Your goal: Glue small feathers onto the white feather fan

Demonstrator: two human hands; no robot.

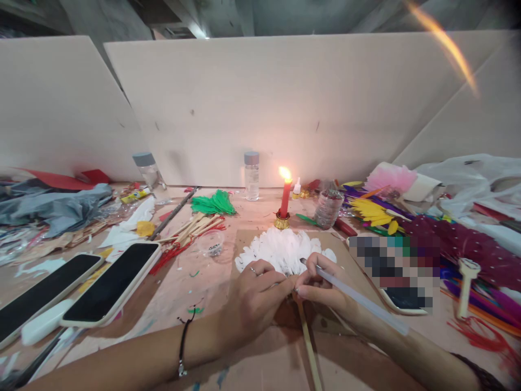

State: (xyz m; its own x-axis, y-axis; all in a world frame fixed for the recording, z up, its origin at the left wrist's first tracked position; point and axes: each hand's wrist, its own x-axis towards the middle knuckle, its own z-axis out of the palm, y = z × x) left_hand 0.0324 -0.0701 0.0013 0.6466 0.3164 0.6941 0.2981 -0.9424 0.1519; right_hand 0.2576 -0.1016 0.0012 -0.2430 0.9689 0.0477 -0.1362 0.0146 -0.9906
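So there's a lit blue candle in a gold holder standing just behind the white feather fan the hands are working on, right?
Not quite: the head view shows the lit candle is red, not blue. It does stand in a gold holder just behind the white feather fan that both hands work on.

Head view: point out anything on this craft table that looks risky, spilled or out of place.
The lit red candle burns right behind the white feather fan that the left hand and right hand work on, with green feathers and wooden sticks close by. Paper scraps litter the table.
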